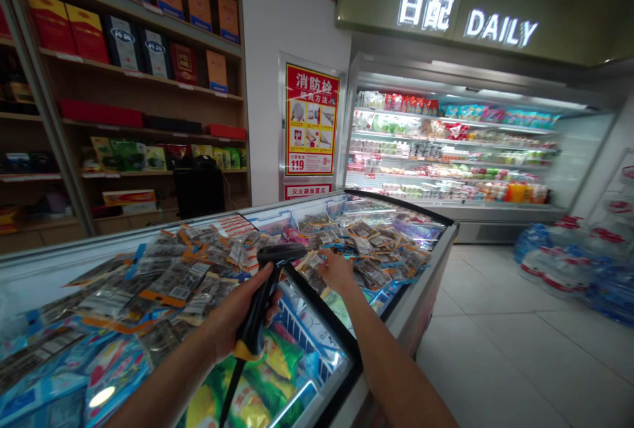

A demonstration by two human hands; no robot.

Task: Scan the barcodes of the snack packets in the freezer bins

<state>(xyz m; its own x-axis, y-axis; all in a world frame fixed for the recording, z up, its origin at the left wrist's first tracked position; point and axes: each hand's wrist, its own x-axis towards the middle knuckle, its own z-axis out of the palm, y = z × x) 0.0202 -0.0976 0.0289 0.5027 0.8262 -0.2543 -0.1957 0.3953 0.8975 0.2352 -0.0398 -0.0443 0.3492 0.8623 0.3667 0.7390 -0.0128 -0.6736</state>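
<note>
My left hand [242,312] is wrapped round the handle of a black and yellow barcode scanner [257,312], whose cable hangs down toward me. The scanner's head points right, toward my other hand. My right hand [337,271] reaches over the chest freezer [426,283], its fingers pinched at the edge of a small flat packet [312,271]; the fingertips are partly hidden. Around both hands, many clear packets with orange edges [181,283] lie heaped on the freezer's glass lid. Green and yellow bags [277,365] show below the scanner.
A shelf of boxed goods [153,58] stands at the back left. An open display fridge [465,220] lines the back right wall. Bundled water bottles [564,266] stand on the tiled floor at right. A red fire-hydrant notice [312,117] is on the wall between.
</note>
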